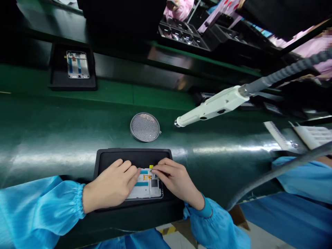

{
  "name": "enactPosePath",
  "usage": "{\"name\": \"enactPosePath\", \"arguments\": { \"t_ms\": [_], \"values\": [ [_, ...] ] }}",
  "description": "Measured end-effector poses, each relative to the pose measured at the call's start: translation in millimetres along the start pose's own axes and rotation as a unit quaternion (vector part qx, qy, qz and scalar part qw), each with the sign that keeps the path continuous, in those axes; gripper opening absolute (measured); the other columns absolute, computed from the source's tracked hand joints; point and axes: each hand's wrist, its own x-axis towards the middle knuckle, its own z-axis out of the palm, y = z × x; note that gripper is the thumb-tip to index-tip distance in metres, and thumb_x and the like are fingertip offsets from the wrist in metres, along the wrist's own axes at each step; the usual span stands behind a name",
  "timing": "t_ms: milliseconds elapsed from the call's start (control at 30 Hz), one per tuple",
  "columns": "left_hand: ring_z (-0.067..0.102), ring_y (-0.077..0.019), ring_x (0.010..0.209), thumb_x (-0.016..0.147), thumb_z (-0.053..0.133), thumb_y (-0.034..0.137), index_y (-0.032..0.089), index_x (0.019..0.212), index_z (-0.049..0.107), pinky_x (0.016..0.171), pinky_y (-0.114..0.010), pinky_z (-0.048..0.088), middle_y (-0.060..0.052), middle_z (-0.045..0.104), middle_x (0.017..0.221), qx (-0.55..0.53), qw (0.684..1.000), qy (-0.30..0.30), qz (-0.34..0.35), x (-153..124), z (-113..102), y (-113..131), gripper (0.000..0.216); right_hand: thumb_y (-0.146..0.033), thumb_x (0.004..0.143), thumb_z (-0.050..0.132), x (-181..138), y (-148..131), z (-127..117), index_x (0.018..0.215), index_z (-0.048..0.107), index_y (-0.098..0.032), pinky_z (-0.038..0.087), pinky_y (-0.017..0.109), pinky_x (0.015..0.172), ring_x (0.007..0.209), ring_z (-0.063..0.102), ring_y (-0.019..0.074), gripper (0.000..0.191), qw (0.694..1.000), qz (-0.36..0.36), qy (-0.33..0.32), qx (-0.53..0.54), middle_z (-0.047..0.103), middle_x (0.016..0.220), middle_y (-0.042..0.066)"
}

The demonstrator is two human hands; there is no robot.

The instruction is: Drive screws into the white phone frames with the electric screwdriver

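An opened phone frame (141, 191), silvery with blue strips and a small orange flex piece (147, 177), lies in a black tray (135, 156) before me. My left hand (116, 181) rests over the frame's left part with fingers curled around it, its fingertips at the upper edge. With thumb and index finger pressed together, my right hand (174, 174) touches the frame's upper right edge beside a yellow tab (151, 166). Whatever sits between those right fingertips is too small to make out.
Beyond the tray stands a round dish (145, 127) with a perforated, silvery top. A white electric screwdriver (215, 106) hangs to the right on a grey hose. Another black tray (58, 77) with a phone frame (78, 64) sits far left. A co-worker's blue sleeve (293, 176) is at right.
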Motion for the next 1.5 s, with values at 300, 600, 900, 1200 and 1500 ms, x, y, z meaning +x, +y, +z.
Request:
{"name": "enactPosePath", "arguments": {
  "t_ms": [300,600,900,1200,1500],
  "values": [
    [0.048,-0.0244,0.077,0.094,0.049,0.016,0.001,0.119,0.061,0.065,-0.039,0.031,-0.01,0.057,0.087,0.001,1.0,-0.012,0.0,0.9,-0.8,1.1,0.031,-0.013,0.089,0.061,11.0,-2.8,-5.4,0.077,0.07,-0.018,0.05,0.022,0.059,0.065,0.064,0.0109,0.016,0.997,0.042,-0.067,-0.002,0.068,0.074,0.002],
    [0.048,-0.0234,0.076,0.097,0.051,0.019,0.001,0.114,0.063,0.063,-0.04,0.031,-0.008,0.054,0.086,0.002,1.0,0.015,-0.007,0.0,1.8,0.3,0.028,-0.015,0.094,0.052,0.0,5.6,0.0,0.093,0.067,-0.015,0.053,0.024,0.066,0.073,0.062,0.0124,0.015,0.995,-0.059,-0.051,-0.056,0.067,0.082,0.005],
    [0.05,-0.0249,0.078,0.097,0.048,0.018,0.003,0.113,0.063,0.064,-0.041,0.032,-0.01,0.056,0.089,-0.008,1.0,0.008,0.003,-0.8,1.9,-0.8,0.027,-0.003,0.09,0.041,-4.2,6.5,-1.1,0.1,0.063,-0.011,0.048,0.032,0.061,0.073,0.055,0.0176,0.026,0.971,-0.161,-0.062,-0.163,0.064,0.083,0.009],
    [0.048,-0.0246,0.079,0.095,0.05,0.018,0.003,0.118,0.062,0.067,-0.041,0.032,-0.01,0.056,0.091,-0.043,0.999,-0.001,-0.009,2.1,-2.2,-0.3,0.03,-0.008,0.094,0.044,-3.1,4.8,-10.1,0.099,0.065,-0.015,0.05,0.027,0.061,0.073,0.06,0.0142,0.022,0.981,-0.116,-0.094,-0.127,0.067,0.082,0.006],
    [0.049,-0.0247,0.08,0.095,0.046,0.016,0.003,0.12,0.06,0.071,-0.041,0.035,-0.013,0.058,0.092,-0.049,0.999,0.0,-0.009,1.0,-4.5,-1.7,0.031,-0.017,0.092,0.056,14.4,-2.4,-13.4,0.079,0.068,-0.017,0.047,0.022,0.055,0.062,0.06,0.0104,0.018,0.99,0.05,-0.131,0.027,0.065,0.071,0.002]
  ]
}}
